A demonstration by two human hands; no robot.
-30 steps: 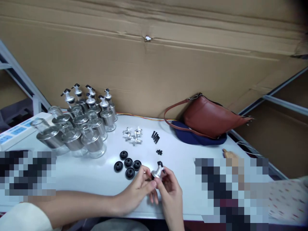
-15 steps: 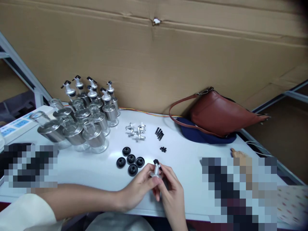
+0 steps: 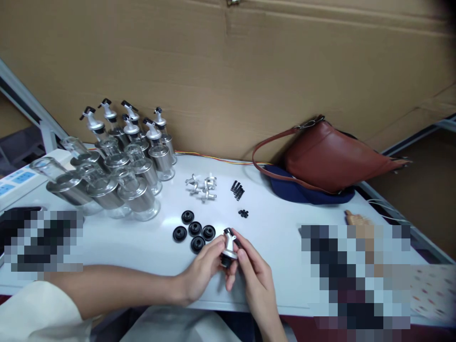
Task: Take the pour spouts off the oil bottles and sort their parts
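Between my two hands is a bottle pourer (image 3: 230,248) with a silver body, a black lever on top and a black stopper below. My left hand (image 3: 204,270) grips its left side. The fingers of my right hand (image 3: 254,268) close on it from the right. Just beyond my left hand lie several black rubber stoppers (image 3: 195,229). Behind them is a small heap of silver pourer spouts (image 3: 206,187). Black levers (image 3: 237,190) and tiny black caps (image 3: 243,213) lie to the right of these.
At the left stand several glass-and-steel bottles (image 3: 138,194), the rear ones fitted with pourers. A white power strip (image 3: 21,178) lies beside them. A brown leather bag (image 3: 327,156) rests on dark blue cloth (image 3: 295,190) at the back right. Cardboard (image 3: 213,85) walls the rear.
The pourer has tilted in my hands, so its black stopper now shows underneath. My fingers have shifted around it. The camera view has moved slightly; the parts on the table lie as before.
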